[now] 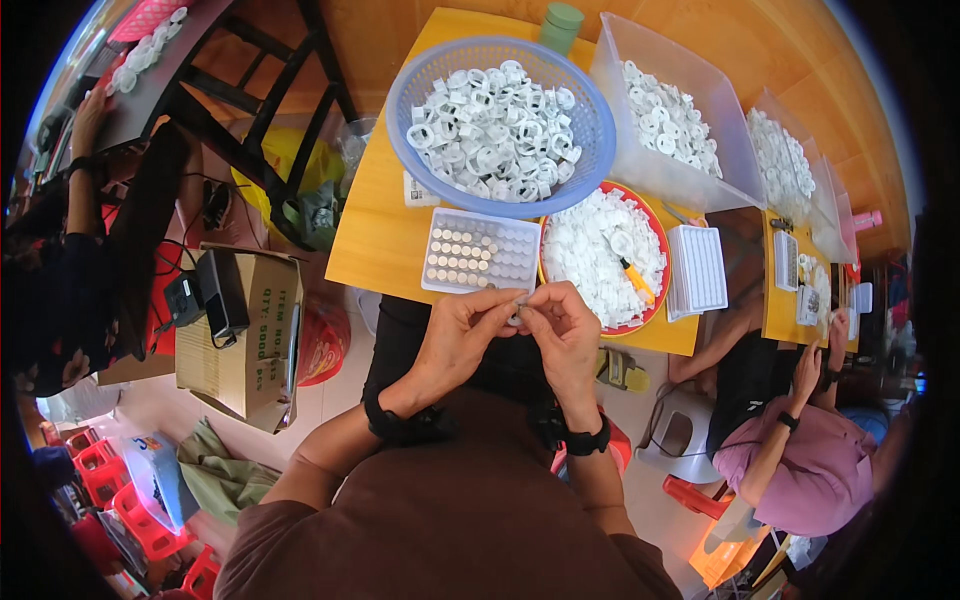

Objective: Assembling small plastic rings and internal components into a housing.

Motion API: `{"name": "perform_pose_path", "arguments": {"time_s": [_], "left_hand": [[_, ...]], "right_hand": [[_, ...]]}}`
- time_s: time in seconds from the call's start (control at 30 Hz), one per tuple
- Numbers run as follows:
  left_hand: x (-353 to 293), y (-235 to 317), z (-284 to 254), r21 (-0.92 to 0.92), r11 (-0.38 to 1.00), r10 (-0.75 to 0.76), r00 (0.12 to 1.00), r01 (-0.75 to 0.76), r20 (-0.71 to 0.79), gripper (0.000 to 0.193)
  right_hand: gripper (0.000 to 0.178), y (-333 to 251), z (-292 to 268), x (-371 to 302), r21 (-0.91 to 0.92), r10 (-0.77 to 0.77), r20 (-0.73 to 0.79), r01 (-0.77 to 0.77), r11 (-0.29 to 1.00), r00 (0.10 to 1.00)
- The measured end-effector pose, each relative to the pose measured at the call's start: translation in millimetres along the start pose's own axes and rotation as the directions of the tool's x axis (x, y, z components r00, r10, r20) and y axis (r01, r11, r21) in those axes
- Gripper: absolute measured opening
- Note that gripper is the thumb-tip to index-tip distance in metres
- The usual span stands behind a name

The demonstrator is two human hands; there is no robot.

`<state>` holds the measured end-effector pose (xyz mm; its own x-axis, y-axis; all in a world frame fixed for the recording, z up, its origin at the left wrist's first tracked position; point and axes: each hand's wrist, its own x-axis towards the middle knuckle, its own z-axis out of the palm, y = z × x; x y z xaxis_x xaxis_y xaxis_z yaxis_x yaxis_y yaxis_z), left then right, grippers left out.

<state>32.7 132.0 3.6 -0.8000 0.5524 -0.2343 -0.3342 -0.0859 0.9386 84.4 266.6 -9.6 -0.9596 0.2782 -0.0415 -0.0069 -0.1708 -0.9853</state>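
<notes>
My left hand [455,340] and my right hand [563,330] meet in front of the table edge. Both pinch one small whitish part [516,318] between thumbs and fingertips; the fingers cover most of it, so its exact kind cannot be made out. Just beyond them lies a white compartment tray [512,278], with round cream-coloured discs [460,255] filling much of its left side. Right of the tray, a red-rimmed round basin [664,250] is heaped with small white pieces [590,245]. A tool with an orange-yellow handle [638,280] rests on that heap.
A blue perforated basket [400,110] full of white plastic parts stands behind the tray. Beside it are a clear bin [735,180] of similar parts, a green canister [561,28] and stacked white trays [697,268]. A cardboard box [245,350] stands left; a co-worker [800,450] sits right.
</notes>
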Motion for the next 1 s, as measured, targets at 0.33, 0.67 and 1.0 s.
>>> {"name": "perform_pose_path", "arguments": {"time_s": [0.33,0.67,1.0], "left_hand": [[6.2,14.1,-9.6,-0.228,0.969,-0.089,0.995,0.098,0.053,0.025],[7.6,3.9,-4.5,-0.297,0.950,-0.097,0.995,0.098,0.020,0.019],[10.0,6.9,-1.2,0.304,0.898,0.346,0.937,-0.320,-0.038,0.021]], "right_hand": [[0.014,-8.8,1.4,5.8,0.171,0.020,-0.032,-0.014,0.985,0.999],[0.017,-5.1,14.2,-5.9,-0.015,-0.073,-0.191,0.071,0.997,0.979],[0.017,-12.1,16.8,-6.1,-0.274,-0.213,-0.201,0.154,0.949,0.956]]}}
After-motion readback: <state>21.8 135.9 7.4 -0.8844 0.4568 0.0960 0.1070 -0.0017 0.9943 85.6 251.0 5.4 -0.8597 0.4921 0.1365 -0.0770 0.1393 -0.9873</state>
